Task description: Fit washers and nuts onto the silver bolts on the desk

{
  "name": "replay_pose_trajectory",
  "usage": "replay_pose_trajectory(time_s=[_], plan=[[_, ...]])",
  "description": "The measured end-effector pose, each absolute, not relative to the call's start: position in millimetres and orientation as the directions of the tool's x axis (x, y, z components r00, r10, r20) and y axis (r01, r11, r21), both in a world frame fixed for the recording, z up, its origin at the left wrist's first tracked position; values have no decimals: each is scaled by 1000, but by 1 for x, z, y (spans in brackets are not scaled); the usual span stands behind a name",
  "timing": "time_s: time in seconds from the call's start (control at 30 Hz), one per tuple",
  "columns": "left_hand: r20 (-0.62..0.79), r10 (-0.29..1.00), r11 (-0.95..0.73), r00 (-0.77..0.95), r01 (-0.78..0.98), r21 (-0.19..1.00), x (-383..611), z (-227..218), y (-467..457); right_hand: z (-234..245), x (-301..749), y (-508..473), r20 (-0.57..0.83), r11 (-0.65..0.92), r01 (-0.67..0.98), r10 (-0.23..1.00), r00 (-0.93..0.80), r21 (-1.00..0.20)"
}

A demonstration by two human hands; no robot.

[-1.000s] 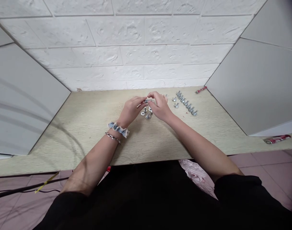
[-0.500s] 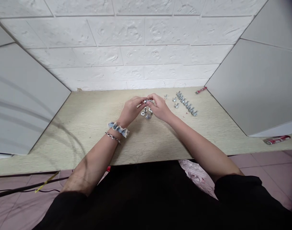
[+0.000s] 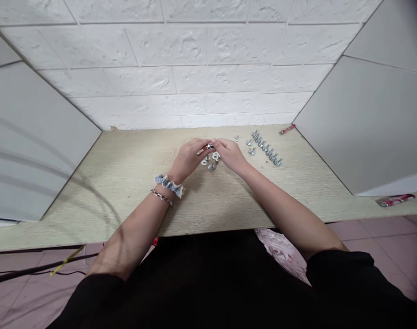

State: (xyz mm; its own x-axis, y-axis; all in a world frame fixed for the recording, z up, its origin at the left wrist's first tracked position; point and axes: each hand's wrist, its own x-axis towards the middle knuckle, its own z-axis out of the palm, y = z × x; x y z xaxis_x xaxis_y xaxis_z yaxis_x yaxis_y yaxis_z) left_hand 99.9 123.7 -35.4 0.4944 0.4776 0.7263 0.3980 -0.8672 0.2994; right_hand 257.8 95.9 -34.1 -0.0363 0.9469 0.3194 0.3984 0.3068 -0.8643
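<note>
While your left hand and right hand pinched one bolt together, loose washers lay beneath; bolt row far right.

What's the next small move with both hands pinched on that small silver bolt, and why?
Probably set it down: the left hand and right hand meet on the small silver bolt above loose silver washers and bolts, while a tidy row of silver bolts lies to the right.
</note>
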Motion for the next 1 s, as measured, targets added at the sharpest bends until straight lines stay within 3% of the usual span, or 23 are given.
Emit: replay_pose_trajectory(time_s=[0.13, 0.33, 0.53, 1.0], plan=[[722, 497, -855, 481, 414, 313, 99, -37, 125, -33, 257, 95, 342, 327, 426, 939, -45, -843], [726, 484, -861, 489, 414, 296, 98, -38, 126, -31, 254, 93, 402, 400, 292, 914, -53, -869], [760, 448, -868, 472, 435, 241, 99, -35, 126, -34, 253, 94, 416, 398, 322, 909, -16, -859], [766, 411, -888, 495, 406, 214, 100, -34, 123, -36, 258, 98, 329, 321, 317, 944, -31, -892]])
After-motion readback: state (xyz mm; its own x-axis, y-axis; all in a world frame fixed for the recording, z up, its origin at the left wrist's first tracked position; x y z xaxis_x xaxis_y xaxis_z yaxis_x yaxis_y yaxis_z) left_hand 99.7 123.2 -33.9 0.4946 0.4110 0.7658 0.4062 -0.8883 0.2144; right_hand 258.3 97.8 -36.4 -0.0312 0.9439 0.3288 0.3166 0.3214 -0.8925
